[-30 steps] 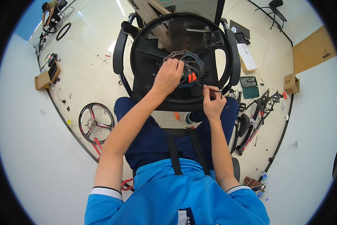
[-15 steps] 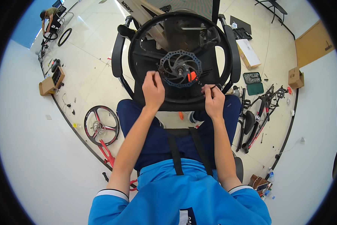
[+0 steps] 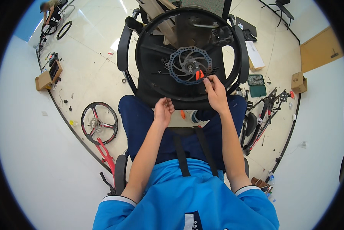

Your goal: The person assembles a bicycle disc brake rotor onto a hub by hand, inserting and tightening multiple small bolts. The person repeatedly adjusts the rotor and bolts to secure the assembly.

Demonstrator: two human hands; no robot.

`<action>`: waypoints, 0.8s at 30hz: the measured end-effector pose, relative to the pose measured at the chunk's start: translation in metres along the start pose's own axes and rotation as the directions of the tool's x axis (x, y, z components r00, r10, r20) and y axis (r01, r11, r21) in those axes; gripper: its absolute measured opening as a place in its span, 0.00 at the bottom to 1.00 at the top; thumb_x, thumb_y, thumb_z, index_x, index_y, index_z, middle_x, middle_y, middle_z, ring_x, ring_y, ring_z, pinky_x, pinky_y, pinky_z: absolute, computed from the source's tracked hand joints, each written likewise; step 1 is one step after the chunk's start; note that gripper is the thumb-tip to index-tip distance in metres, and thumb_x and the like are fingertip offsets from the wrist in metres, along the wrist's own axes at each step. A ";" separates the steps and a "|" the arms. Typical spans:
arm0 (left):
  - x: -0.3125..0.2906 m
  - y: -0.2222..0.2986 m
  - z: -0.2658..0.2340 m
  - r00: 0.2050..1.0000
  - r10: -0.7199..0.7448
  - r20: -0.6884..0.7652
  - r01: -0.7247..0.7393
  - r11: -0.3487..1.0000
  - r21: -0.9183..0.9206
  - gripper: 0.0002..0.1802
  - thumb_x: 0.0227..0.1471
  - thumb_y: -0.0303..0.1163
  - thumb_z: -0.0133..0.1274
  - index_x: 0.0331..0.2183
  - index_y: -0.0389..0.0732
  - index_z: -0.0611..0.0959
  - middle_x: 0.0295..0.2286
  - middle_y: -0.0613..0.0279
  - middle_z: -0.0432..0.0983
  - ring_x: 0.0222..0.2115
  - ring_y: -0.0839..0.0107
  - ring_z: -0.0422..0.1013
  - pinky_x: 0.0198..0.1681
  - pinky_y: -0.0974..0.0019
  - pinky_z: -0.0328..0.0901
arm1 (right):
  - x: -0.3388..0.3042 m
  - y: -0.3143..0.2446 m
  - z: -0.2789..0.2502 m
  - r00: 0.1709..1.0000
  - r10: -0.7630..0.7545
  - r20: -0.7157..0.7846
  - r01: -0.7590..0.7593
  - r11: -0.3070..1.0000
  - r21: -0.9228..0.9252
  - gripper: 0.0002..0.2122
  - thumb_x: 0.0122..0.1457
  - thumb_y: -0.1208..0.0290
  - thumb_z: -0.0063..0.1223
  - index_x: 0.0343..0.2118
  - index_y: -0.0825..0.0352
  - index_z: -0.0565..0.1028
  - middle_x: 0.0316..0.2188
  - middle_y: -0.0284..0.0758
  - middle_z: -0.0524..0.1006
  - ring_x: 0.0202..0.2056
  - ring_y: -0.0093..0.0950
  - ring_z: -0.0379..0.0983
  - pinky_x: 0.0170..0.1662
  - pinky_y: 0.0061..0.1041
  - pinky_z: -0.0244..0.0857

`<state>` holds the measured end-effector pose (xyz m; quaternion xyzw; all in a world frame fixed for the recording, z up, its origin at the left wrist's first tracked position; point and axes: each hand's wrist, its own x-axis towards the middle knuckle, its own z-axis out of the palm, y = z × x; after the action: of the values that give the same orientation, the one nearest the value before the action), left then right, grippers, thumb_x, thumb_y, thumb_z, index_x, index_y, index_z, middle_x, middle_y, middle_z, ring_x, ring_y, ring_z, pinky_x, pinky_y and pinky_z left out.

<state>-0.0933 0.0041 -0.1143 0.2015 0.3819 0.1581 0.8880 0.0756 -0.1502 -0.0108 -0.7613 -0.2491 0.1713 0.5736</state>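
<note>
A black bicycle wheel (image 3: 146, 85) lies on the seat of a black office chair in front of me. A scalloped brake disc (image 3: 173, 73) sits around its hub. At the disc's near right edge is my right hand (image 3: 218, 94), thumb and fingertips pinched together; what they hold, if anything, is too small to make out. My left hand (image 3: 164, 112) is above my lap, just off the chair's front edge, palm turned up and fingers curled in. Whatever lies in those fingers is hidden. An orange-red piece (image 3: 200, 74) shows by the disc, near my right fingertips.
A beige bicycle frame (image 3: 165, 23) leans over the wheel's far side. On the floor are a spoked wheel (image 3: 84, 130) at left, a dark bicycle frame (image 3: 262, 128) and a green case (image 3: 258, 91) at right. Another person (image 3: 51, 9) works far left.
My left hand has drawn back from the disc's left side toward my lap. My right hand has moved up to the disc's near right edge. The view has shifted slightly.
</note>
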 end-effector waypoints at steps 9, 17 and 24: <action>0.002 0.086 0.121 0.704 0.675 0.221 -0.630 0.450 0.633 0.23 0.59 0.48 0.59 0.34 0.33 0.78 0.20 0.72 0.65 0.21 0.82 0.59 0.25 0.74 0.56 | 0.037 -0.031 0.010 0.969 -0.244 0.044 0.248 0.949 -0.195 0.07 0.68 0.71 0.47 0.41 0.70 0.72 0.23 0.46 0.74 0.24 0.42 0.72 0.31 0.30 0.64; 0.037 0.085 0.152 0.322 0.732 0.601 -0.748 -0.193 0.636 0.24 0.54 0.48 0.62 0.31 0.33 0.80 0.28 0.55 0.69 0.31 0.59 0.69 0.37 0.60 0.66 | 0.040 -0.024 0.021 0.941 -0.337 0.012 0.320 0.883 -0.343 0.07 0.67 0.71 0.48 0.42 0.68 0.72 0.30 0.53 0.77 0.34 0.52 0.76 0.35 0.42 0.68; 0.057 0.092 0.160 0.097 0.627 0.773 -0.742 -0.471 0.476 0.19 0.52 0.41 0.64 0.25 0.35 0.78 0.26 0.55 0.67 0.30 0.55 0.67 0.33 0.57 0.63 | 0.040 -0.021 0.030 0.898 -0.436 -0.065 0.364 0.816 -0.450 0.05 0.65 0.71 0.52 0.39 0.66 0.71 0.25 0.50 0.77 0.28 0.50 0.76 0.28 0.42 0.68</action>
<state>0.0514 0.0713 -0.0048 0.8431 0.0973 0.4601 0.2607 0.0882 -0.0985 0.0021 -0.8096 -0.3868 -0.0757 0.4349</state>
